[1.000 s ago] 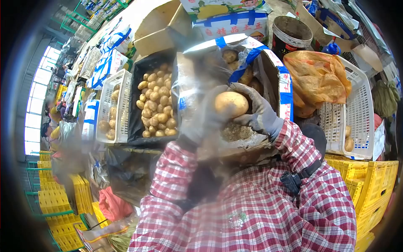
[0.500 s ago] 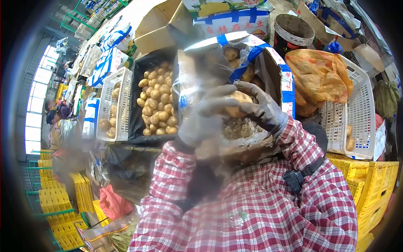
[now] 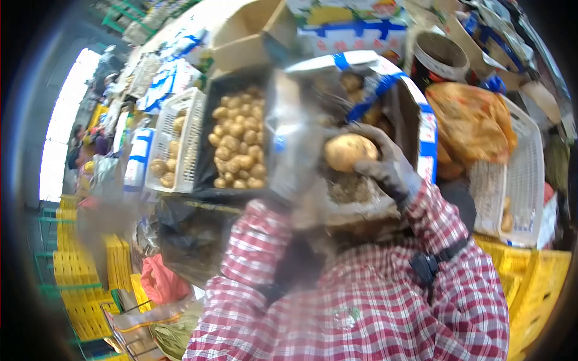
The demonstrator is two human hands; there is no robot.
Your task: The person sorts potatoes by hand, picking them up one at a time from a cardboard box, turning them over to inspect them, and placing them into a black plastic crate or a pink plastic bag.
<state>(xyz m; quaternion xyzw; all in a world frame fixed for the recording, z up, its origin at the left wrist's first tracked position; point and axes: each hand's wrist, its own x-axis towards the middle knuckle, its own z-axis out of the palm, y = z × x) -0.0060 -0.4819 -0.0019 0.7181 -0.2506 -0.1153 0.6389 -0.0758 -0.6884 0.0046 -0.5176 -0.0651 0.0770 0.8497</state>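
A large potato (image 3: 349,151) sits in my gloved right hand (image 3: 394,165), with the thumb under it and the fingers curled over its far side. Just left of the potato, my gloved left hand (image 3: 294,159) is smeared, and its fingers do not show clearly. Both hands are over an open carton (image 3: 426,141) with blue tape on its rim. Inside it, more potatoes (image 3: 355,84) lie toward the back, and loose soil (image 3: 349,191) lies on plastic near the front. A black-lined box (image 3: 208,147) full of smaller potatoes (image 3: 239,141) stands to the left.
White plastic baskets stand on both sides, one at left (image 3: 191,141) with potatoes, one at right (image 3: 533,174). An orange mesh bag (image 3: 472,123) and a bucket (image 3: 442,51) are at the right. Yellow crates (image 3: 536,283) are stacked at right front. An empty-looking cardboard box (image 3: 247,30) stands behind.
The view has shifted, so the scene sits farther right. My left hand's fingers have drawn back from the potato, which now shows more fully in my right hand.
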